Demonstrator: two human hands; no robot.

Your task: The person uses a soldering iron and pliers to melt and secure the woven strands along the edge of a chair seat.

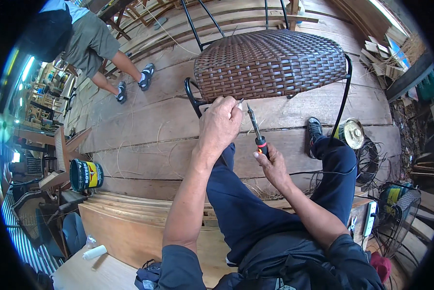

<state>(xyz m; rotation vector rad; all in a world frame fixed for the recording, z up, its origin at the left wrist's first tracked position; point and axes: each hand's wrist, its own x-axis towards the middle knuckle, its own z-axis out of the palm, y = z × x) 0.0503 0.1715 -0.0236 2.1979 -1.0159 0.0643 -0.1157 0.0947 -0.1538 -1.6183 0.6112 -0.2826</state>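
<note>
My right hand (275,166) grips a soldering iron (261,143) by its black and red handle, its thin tip pointing up and away from me. Its cord trails off to the right. Close to that tip, my left hand (220,124) is closed in a pinch just below the seat's near edge. A small pale, pointed bit shows at its fingertips, too small to name. In front of both hands is a chair with a brown woven wicker seat (270,65) on a black metal frame (346,89). The tip and the weave look apart.
Another person (96,53) in shorts and sandals stands at the far left. A dark bucket (86,174) with a yellow label is at the left, a tin (352,134) right of my foot. Boards (125,227) lie beneath me. A power strip (370,218) and a fan (401,215) sit at the right.
</note>
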